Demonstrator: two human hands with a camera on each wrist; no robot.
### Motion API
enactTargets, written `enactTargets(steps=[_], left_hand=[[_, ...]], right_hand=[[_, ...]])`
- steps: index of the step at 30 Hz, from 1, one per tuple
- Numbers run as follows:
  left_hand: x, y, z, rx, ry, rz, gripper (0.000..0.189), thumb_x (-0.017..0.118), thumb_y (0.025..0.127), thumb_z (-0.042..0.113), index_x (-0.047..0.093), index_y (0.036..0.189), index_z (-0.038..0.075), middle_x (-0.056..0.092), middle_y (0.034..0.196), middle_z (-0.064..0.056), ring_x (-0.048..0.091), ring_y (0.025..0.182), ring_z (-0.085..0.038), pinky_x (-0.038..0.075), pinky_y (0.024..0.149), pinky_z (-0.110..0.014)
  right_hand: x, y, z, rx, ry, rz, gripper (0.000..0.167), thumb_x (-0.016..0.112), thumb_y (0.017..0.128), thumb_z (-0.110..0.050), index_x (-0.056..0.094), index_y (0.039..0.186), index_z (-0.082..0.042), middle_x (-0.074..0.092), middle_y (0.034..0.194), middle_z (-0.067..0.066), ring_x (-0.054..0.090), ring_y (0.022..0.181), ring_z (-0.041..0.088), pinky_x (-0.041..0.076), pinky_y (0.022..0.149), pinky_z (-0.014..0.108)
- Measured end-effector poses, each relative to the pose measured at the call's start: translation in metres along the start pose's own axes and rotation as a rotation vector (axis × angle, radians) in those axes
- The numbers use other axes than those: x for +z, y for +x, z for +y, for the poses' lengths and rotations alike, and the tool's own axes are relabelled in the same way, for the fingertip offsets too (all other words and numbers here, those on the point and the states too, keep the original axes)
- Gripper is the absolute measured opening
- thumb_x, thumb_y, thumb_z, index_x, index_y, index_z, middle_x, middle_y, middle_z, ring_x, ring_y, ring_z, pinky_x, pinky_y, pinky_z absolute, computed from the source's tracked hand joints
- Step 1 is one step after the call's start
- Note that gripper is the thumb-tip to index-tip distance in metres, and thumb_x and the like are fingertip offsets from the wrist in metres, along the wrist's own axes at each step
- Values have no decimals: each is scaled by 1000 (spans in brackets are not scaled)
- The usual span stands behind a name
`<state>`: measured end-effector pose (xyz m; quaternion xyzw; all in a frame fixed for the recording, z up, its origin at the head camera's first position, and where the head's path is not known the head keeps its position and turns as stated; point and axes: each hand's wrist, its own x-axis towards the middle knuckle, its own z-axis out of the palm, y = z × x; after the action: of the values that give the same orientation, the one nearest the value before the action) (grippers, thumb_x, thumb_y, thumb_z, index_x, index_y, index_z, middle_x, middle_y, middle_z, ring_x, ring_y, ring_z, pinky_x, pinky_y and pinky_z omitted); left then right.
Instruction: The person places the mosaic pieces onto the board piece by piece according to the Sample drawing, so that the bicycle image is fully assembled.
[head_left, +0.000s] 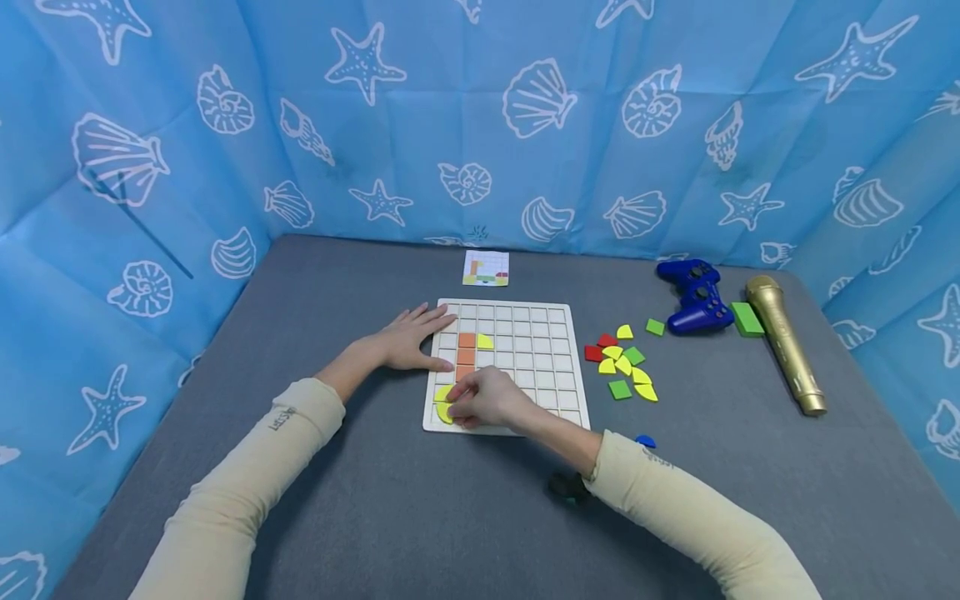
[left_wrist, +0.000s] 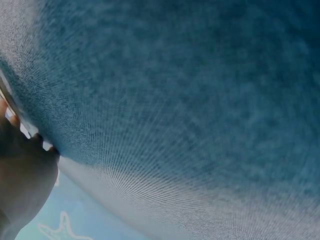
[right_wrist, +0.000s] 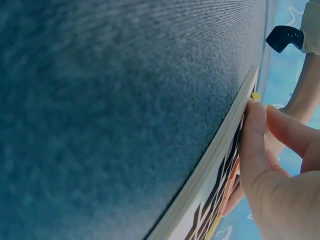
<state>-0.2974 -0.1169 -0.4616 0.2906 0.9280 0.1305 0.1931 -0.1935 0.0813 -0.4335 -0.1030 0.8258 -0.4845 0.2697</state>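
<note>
Fingers (right_wrist: 255, 121) narrow, grip unclear to me, my right hand (head_left: 487, 398) should nudge the seven-o'clock yellow quarter-circle tile (head_left: 444, 413) flush while my wide-spread left hand (head_left: 411, 340) steadies the grid board (head_left: 543, 364).

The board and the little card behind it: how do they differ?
The board is larger than the card. The board carries orange pieces and yellow pieces; the card shows a flat picture. The card includes red and green; the board's visible part doesn't. Both have orange and yellow on a light background.
</note>
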Motion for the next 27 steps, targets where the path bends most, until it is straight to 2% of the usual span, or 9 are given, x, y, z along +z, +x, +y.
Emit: enactTargets(steps=[27], left_hand=[[1, 0, 0, 13, -4, 13, 91, 57, 86, 62, 14, 155, 21, 5, 160, -2, -3, 144, -30, 0, 113, -50]], right_hand=[[-6, -3, 3, -15, 49, 11, 14, 61, 95, -11, 69, 99, 0, 67, 79, 9, 66, 72, 18, 55, 62, 28]])
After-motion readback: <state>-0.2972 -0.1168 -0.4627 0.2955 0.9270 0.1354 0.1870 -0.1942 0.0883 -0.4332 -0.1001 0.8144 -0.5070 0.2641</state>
